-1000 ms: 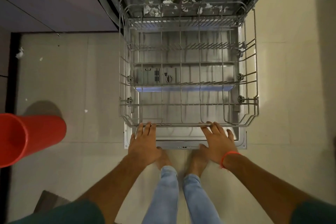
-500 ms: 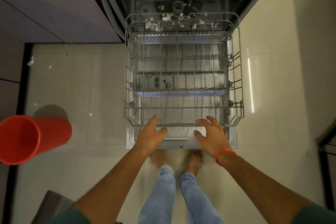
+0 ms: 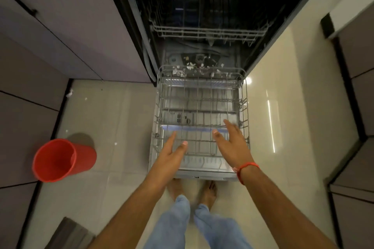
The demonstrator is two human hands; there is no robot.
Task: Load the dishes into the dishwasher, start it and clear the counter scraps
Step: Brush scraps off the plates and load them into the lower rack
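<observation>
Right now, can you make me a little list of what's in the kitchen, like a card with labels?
dishwasher door: open, lying flat
lower rack: pulled out over the door, no dishes in it
upper rack: inside the machine
scraps: pale bits on the dishwasher floor behind the lower rack
left hand: open, above the rack's front, holding nothing
right hand: open, above the rack, holding nothing
red bucket: on the floor to the left
wristband: red, on the right wrist

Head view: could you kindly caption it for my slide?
Both open hands, left hand and right hand, above the empty lower rack pulled onto the dishwasher door.
</observation>
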